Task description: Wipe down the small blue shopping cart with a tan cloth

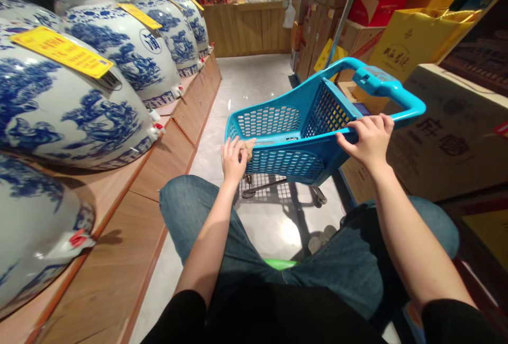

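Note:
A blue plastic shopping cart [291, 161] stands sideways in front of my knees, its handle [397, 95] to the right. My left hand [234, 160] is closed on a crumpled tan cloth [248, 148], which it presses to the near rim at the cart's left end. On the right, my right hand [371, 135] grips the upper rim just below the handle, with the thumb along the near side. Latticed holes run through the cart's walls, and its basket holds nothing that I can see. Small casters [319, 196] show underneath.
Large blue-and-white porcelain jars [111, 121] with yellow tags line a wooden ledge [159, 169] on the left. Cardboard boxes [448, 137] and a yellow bag [416, 42] crowd the right side. Behind the cart, a tiled aisle [254, 74] leads to a wooden counter [246, 29] with packaged goods.

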Tool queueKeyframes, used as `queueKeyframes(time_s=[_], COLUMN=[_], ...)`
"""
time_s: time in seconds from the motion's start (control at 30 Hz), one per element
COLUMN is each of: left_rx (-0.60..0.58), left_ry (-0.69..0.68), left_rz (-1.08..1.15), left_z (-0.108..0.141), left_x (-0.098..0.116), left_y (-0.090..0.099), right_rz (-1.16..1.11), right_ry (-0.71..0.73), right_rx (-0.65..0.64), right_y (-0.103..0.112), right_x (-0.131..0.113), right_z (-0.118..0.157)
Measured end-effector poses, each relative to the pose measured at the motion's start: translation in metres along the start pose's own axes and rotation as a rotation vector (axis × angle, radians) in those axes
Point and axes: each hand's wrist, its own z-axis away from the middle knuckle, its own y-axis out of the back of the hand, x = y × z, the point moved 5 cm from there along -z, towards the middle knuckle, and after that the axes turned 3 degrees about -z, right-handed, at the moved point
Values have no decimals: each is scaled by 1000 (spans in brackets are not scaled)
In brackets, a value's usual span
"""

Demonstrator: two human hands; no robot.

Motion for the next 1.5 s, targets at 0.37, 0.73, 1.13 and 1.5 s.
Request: queueKeyframes(time_s=[0.37,0.73,1.13,1.5], left_rx=[82,13,-24,-62], left_ry=[70,-67,-137,35], left_rz=[63,88,3,-60], left_z=[0,7,2,10], left_x=[-6,17,66,29], left_y=[9,3,-13,13], right_rz=[-14,-87,-141,-135], right_ry=[56,-28,-76,-52], right_rx=[6,-35,-22,-71], right_y=[7,12,10,13], right_x=[3,3,-11,-15], right_z=[1,0,-2,-1])
